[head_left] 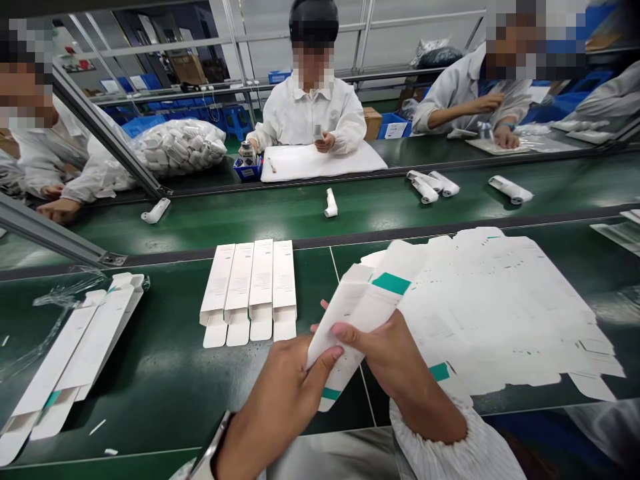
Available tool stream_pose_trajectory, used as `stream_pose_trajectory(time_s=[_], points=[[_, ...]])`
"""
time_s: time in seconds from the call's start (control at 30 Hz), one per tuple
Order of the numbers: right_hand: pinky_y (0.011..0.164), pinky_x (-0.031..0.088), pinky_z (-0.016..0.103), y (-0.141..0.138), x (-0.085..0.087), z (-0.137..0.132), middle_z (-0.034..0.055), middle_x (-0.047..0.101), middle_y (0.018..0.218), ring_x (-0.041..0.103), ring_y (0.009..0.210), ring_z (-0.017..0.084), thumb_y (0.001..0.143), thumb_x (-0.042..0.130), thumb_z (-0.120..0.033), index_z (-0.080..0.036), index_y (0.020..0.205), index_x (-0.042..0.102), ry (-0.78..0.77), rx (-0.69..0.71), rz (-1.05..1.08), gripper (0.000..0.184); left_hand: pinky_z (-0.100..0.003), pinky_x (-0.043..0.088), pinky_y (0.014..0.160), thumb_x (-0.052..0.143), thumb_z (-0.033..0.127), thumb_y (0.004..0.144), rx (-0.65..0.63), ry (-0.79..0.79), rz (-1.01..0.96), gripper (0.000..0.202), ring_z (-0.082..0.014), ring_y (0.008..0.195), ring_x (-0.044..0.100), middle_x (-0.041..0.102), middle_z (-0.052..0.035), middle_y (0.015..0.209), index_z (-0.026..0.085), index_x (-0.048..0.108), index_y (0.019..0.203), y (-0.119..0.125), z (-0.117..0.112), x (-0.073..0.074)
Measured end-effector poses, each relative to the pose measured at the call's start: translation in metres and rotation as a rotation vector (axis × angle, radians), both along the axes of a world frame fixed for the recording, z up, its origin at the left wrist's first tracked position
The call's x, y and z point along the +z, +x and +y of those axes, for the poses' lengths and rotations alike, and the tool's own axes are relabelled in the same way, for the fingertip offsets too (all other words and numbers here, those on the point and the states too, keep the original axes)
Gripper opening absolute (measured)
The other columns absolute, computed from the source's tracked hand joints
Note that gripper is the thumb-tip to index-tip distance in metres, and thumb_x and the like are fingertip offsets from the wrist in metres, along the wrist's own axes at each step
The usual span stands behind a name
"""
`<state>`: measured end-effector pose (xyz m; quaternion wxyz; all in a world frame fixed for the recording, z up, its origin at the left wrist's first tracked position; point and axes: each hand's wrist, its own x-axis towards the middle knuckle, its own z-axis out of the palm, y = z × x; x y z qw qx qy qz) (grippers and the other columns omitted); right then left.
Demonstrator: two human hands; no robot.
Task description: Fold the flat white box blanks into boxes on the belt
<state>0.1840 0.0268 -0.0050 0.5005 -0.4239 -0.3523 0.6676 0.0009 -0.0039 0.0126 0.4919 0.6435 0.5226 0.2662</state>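
Observation:
Both my hands hold one white carton blank with teal marks [361, 308] just above the green table. My left hand [290, 383] pinches its lower end with thumb and fingers closed on it. My right hand [387, 357] grips it from the right, thumb across the face. To the right lies a spread pile of flat white carton blanks [505, 313]. Ahead of my hands several opened white boxes [253, 290] lie side by side in a row.
More folded boxes [75, 360] lie at the left with clear plastic film [55, 300]. White tubes [330, 202] ride the green conveyor belt [280, 213] beyond. Across it sit co-workers in white coats; one person [313, 110] holds a small item over a white sheet.

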Motion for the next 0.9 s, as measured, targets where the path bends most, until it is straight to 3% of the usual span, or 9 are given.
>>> stream_pose_trajectory(time_s=[0.07, 0.1, 0.13, 0.2, 0.3, 0.47, 0.63, 0.8, 0.9], points=[[0.091, 0.070, 0.041, -0.001, 0.002, 0.003, 0.0072, 0.084, 0.116, 0.082, 0.103, 0.027, 0.087, 0.100, -0.050, -0.026, 0.124, 0.073, 0.047, -0.159, 0.030, 0.052, -0.037, 0.056, 0.083, 0.048, 0.055, 0.117, -0.007, 0.015, -0.012, 0.038, -0.0265, 0.097, 0.072, 0.077, -0.0084, 0.109, 0.023, 0.068, 0.113, 0.003, -0.005, 0.000], [0.087, 0.069, 0.036, -0.002, 0.003, 0.003, 0.0037, 0.081, 0.117, 0.080, 0.100, 0.023, 0.088, 0.099, -0.049, -0.030, 0.131, 0.068, 0.084, -0.248, 0.041, 0.057, -0.043, 0.058, 0.103, 0.047, 0.054, 0.118, -0.015, 0.013, -0.028, 0.040, -0.0315, 0.125, 0.072, 0.074, -0.0131, 0.140, 0.025, 0.060, 0.141, 0.004, -0.007, 0.000], [0.083, 0.068, 0.032, -0.003, 0.004, 0.002, 0.0010, 0.079, 0.120, 0.079, 0.098, 0.021, 0.090, 0.098, -0.048, -0.036, 0.139, 0.061, 0.129, -0.310, 0.042, 0.062, -0.049, 0.053, 0.119, 0.049, 0.054, 0.118, -0.026, 0.005, -0.054, 0.054, -0.0343, 0.149, 0.061, 0.059, -0.0154, 0.166, 0.029, 0.040, 0.164, 0.004, -0.009, 0.001], [0.081, 0.067, 0.031, -0.006, 0.006, -0.003, 0.0008, 0.074, 0.132, 0.079, 0.103, 0.020, 0.099, 0.090, -0.046, -0.044, 0.149, 0.054, 0.227, -0.301, -0.011, 0.062, -0.055, 0.044, 0.133, 0.055, 0.054, 0.116, -0.055, -0.023, -0.140, 0.084, -0.0352, 0.169, 0.042, 0.031, -0.0146, 0.188, 0.037, 0.000, 0.177, 0.003, -0.011, 0.001], [0.085, 0.068, 0.035, -0.008, 0.007, -0.013, 0.0051, 0.072, 0.147, 0.078, 0.115, 0.025, 0.112, 0.072, -0.046, -0.045, 0.149, 0.065, 0.374, -0.163, -0.137, 0.038, -0.054, 0.052, 0.127, 0.065, 0.050, 0.114, -0.069, -0.018, -0.307, 0.094, -0.0332, 0.160, 0.056, 0.046, -0.0126, 0.181, 0.043, -0.005, 0.176, -0.002, -0.008, 0.000], [0.093, 0.064, 0.037, -0.003, 0.005, -0.015, 0.0009, 0.070, 0.144, 0.072, 0.120, 0.025, 0.117, 0.061, -0.036, -0.055, 0.151, 0.067, 0.557, -0.123, -0.273, 0.038, -0.042, 0.062, 0.111, 0.077, 0.038, 0.110, 0.019, 0.043, -0.463, 0.083, -0.0276, 0.145, 0.068, 0.061, -0.0037, 0.168, 0.052, 0.025, 0.173, -0.004, 0.000, -0.005], [0.106, 0.058, 0.040, -0.002, 0.001, -0.016, 0.0024, 0.072, 0.138, 0.063, 0.136, 0.028, 0.118, 0.060, -0.036, -0.048, 0.139, 0.077, 0.629, -0.131, -0.350, 0.030, -0.036, 0.065, 0.095, 0.086, 0.037, 0.103, 0.054, 0.044, -0.437, 0.064, -0.0212, 0.113, 0.076, 0.071, -0.0006, 0.144, 0.051, 0.054, 0.157, -0.008, 0.001, -0.012], [0.072, 0.056, 0.027, -0.007, 0.017, -0.013, 0.0006, 0.072, 0.097, 0.067, 0.085, 0.017, 0.103, 0.084, -0.045, -0.028, 0.088, 0.077, 0.151, -0.137, 0.094, 0.024, -0.036, 0.060, 0.085, 0.085, 0.044, 0.102, -0.061, 0.125, -0.191, 0.051, -0.0215, 0.099, 0.070, 0.074, -0.0009, 0.125, 0.046, 0.063, 0.148, -0.021, -0.002, -0.005], [0.068, 0.056, 0.023, -0.005, 0.029, -0.008, -0.0024, 0.075, 0.099, 0.067, 0.078, 0.015, 0.091, 0.097, -0.030, -0.033, 0.113, 0.077, -0.111, 0.047, 0.301, 0.030, -0.033, 0.056, 0.078, 0.078, 0.046, 0.107, -0.121, 0.074, -0.164, 0.036, -0.0221, 0.100, 0.067, 0.072, -0.0005, 0.120, 0.045, 0.064, 0.140, -0.026, -0.004, 0.007]])
